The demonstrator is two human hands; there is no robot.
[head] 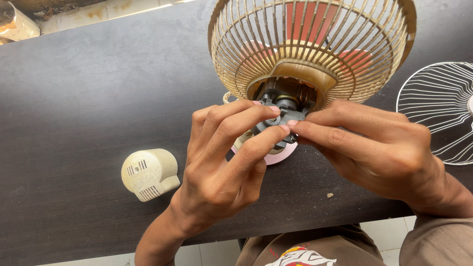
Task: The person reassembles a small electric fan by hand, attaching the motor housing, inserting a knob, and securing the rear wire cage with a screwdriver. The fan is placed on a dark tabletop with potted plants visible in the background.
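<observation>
A small fan stands on the dark table (79, 88) with its yellowed rear cage (310, 44) facing me and red blades (308, 19) showing through the ribs. Its back cover is off, so the grey motor housing (283, 106) with copper windings is exposed. My left hand (226, 157) and my right hand (374, 148) meet at the motor, fingertips pinching a small grey part on its rear. What lies between the fingertips is too small to make out. The fan's pink base (281, 155) peeks out beneath my hands.
A cream vented motor cover (149, 173) lies on the table to the left of my hands. A white wire front guard (441, 111) lies flat at the right edge. A small crumb (329, 195) sits near the table's front edge.
</observation>
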